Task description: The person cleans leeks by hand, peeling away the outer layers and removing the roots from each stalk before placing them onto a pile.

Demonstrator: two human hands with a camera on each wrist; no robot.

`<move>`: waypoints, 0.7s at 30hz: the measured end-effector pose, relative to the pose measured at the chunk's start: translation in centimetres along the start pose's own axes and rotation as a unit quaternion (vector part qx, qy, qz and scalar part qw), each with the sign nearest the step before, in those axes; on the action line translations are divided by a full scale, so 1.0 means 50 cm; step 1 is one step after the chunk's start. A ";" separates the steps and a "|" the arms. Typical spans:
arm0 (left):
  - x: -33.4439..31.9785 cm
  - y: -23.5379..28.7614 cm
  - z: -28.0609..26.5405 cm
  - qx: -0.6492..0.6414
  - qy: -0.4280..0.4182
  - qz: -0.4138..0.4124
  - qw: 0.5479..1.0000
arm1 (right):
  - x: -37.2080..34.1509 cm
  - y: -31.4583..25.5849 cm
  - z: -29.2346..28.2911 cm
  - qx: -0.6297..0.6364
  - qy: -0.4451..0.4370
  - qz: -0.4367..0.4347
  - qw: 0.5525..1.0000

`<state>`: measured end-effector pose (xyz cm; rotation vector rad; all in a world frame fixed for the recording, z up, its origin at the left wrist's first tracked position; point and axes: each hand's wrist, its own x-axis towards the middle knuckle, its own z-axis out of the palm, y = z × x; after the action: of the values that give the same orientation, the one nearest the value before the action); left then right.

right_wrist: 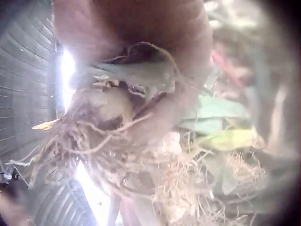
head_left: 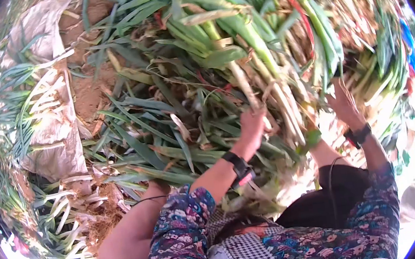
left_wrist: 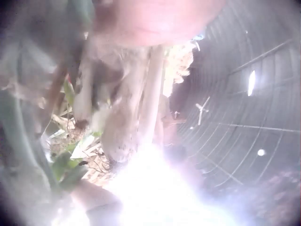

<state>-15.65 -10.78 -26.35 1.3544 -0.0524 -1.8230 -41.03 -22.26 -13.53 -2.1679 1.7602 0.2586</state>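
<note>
My left hand [head_left: 253, 128] grips pale stalks of large green onions [head_left: 282, 102] at the middle of the head view. Their broad green leaves fan upward and away. In the left wrist view the white stalks [left_wrist: 151, 94] run down from under the hand [left_wrist: 160, 21]. My right hand [head_left: 344, 105] is to the right of the bunch, below hanging leaves. The right wrist view has its fingers [right_wrist: 181, 106] curled round a green onion's root end [right_wrist: 106, 106], with stringy roots trailing below. Part of that stalk is hidden behind the hand.
A heap of loose leaves [head_left: 166, 129] spreads ahead of the bent legs. On the left, a pale sheet [head_left: 55, 153] bears several trimmed green onions [head_left: 47, 92], with more stalks [head_left: 68, 219] below. Red ties [head_left: 299, 12] run among the leaves. More bunches [head_left: 379, 69] lie at right.
</note>
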 end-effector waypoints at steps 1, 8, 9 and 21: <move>-0.025 0.022 0.003 0.021 0.023 -0.044 0.999 | -0.008 0.002 0.001 -0.009 0.068 -0.060 0.996; -0.037 0.108 -0.052 0.234 -0.103 -0.060 0.965 | -0.110 -0.216 0.028 0.359 -0.215 -0.102 0.902; -0.059 0.149 -0.049 0.288 -0.117 -0.022 0.950 | -0.119 -0.240 0.064 0.328 -0.173 -0.133 0.919; -0.544 0.468 -0.041 0.509 -0.168 0.067 0.842 | -0.255 -0.496 -0.069 0.714 -0.188 -0.253 0.625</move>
<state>1.42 -7.69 5.09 1.5913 -1.4421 -1.9350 -19.90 -7.49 -2.38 -1.0687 0.4906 -0.6126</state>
